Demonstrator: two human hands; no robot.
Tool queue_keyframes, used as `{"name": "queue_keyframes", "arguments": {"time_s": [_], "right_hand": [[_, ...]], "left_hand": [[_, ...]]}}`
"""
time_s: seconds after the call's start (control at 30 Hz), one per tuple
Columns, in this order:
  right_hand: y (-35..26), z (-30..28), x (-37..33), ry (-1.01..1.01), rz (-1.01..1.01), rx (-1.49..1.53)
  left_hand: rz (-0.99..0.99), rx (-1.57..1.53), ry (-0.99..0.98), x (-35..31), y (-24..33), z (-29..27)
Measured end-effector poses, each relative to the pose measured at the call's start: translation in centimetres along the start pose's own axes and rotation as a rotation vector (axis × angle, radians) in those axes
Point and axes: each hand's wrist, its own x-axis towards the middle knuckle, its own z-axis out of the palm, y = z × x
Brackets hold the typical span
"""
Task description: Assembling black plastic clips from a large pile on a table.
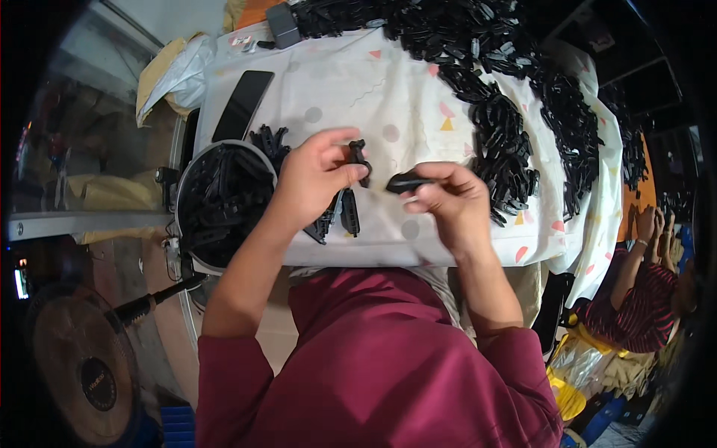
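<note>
Between the thumb and fingers of my left hand (321, 168) is a narrow black plastic part (359, 160) with knobbed ends, held roughly upright. My right hand (454, 198) pinches a smooth, dark, tapered piece (404, 182), its tip pointing left toward the other part. A small gap separates the two pieces. Below my left hand, a few loose black parts (349, 214) lie on the patterned cloth near the table's front edge. To the left stands a round grey container (181, 205) filled with similar black parts; more of them (269, 142) lie beside its rim.
Heaps of black pieces (508, 138) spread over the right and far side of the cloth-covered table (328, 89). A black phone (243, 106) lies at the left, a grey block (282, 26) behind it. A fan (86, 366) stands lower left. Another person (635, 299) sits at the right.
</note>
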Motion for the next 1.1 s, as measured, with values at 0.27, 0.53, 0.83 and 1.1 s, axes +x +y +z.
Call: {"name": "queue_keyframes", "arguments": {"time_s": [0.27, 0.53, 0.83, 1.1], "right_hand": [[1.5, 2.4, -1.5, 0.034, -0.491, -0.12], [1.2, 2.7, -1.1, 0.2, -0.531, -0.41], [-0.2, -1.2, 1.7, 0.036, -0.344, -0.902], [-0.1, -5.2, 2.2, 0.244, -0.112, -1.546]], "left_hand": [[0.375, -0.698, -0.074, -2.7, 1.3, 2.4], [0.463, -0.505, 0.042, -3.4, 1.7, 3.4], [0.125, -0.414, 0.176, 1.6, 1.4, -1.6], [0.02, 1.256, -0.125, 1.4, -2.2, -1.2]]}}
